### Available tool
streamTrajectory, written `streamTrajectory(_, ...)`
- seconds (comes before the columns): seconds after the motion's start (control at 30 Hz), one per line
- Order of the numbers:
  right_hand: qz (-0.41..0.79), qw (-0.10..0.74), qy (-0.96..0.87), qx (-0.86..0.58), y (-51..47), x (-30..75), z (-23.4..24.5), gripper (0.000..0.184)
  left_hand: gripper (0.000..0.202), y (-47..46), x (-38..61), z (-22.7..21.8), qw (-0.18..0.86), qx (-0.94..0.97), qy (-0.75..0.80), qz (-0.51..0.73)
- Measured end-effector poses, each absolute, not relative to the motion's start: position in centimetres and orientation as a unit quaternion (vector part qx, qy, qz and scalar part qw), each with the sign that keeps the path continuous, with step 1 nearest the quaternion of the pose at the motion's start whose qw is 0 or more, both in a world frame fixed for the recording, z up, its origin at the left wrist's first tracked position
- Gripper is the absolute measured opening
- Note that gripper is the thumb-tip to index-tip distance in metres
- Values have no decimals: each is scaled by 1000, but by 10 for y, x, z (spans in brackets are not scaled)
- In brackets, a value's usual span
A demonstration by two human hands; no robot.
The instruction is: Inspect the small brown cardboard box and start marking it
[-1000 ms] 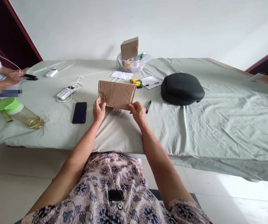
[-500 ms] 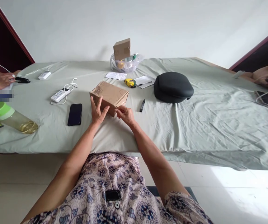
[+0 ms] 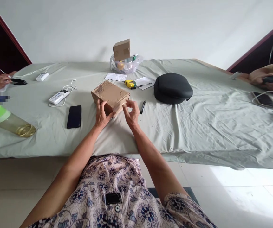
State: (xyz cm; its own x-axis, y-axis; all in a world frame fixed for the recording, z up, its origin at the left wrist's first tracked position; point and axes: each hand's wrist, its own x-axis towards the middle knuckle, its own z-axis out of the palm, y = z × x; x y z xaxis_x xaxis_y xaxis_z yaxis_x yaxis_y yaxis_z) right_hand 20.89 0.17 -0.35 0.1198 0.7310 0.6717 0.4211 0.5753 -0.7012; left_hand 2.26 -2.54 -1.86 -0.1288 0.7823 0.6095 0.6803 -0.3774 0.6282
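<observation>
A brown cardboard box lies on the cloth in front of me, with dark scribbled lines on its top. My left hand grips its near side, fingers curved against the wall and the thumb at the lower near edge. By the near right corner, my right hand is closed in a pinch between thumb and forefinger. A pale, blurred strip of what looks like tape runs along the box edge to these fingertips. Just right of my right hand lies a black marker.
Left are a phone, a white power strip and a green-lidded bottle. Behind stand a yellow tape measure, papers and a plastic basket bearing a small box. A black case sits right. Other people's hands show at both sides.
My right hand has lifted and moved a little away from the box corner, still pinching, and the pale strip now shows. The left fingers have curled closer together against the box.
</observation>
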Motion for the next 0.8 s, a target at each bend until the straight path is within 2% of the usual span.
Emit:
streamTrajectory(0.1,60,617,-614,-489,14,219,-8,72,72,-25,26,-20,34,651,558,514)
streamTrajectory(0.17,57,604,-620,-497,20,223,-12,87,70,-26,27,-20,23,653,552,519)
streamTrajectory(0.23,64,585,-645,-487,22,223,-13,93,70,-26,27,-20,15,661,541,520)
streamTrajectory(0.43,81,540,-702,-458,11,210,-11,92,69,-28,26,-17,35,665,538,517)
streamTrajectory(0.63,56,533,-665,-521,4,208,-9,81,61,-31,24,-16,12,694,512,507)
streamTrajectory(0.8,76,504,-642,-572,-4,199,-5,86,55,-31,28,-20,-16,709,491,507)
